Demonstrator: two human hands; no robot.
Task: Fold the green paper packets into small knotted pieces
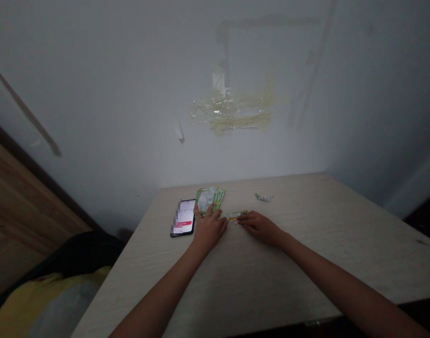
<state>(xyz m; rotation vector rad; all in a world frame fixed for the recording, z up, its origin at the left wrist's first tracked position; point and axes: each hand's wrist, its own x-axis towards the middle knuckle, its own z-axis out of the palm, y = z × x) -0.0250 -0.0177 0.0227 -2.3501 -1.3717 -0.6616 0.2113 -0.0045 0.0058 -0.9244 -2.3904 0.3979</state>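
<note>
On the table lies a small, narrow strip of folded green, yellow and white wrapper (233, 216). The fingers of my right hand (259, 226) are closed together on its right end. My left hand (208, 228) rests palm down with its fingers spread; its upper fingertips reach the near edge of a loose stack of green-and-white printed packets (210, 197). The other fingertips of that hand come close to the strip's left end, and whether they touch it I cannot tell. Just left of this hand lies a smartphone (184, 218) with its screen lit.
A folded or twisted piece of wrapper (264, 197) lies farther back on the pale wood-grain table (306, 216). Behind stands a white wall (130, 94) with peeling clear tape (232, 110). Yellow and grey fabric (56, 300) is at the lower left, beside a wooden panel (21, 202).
</note>
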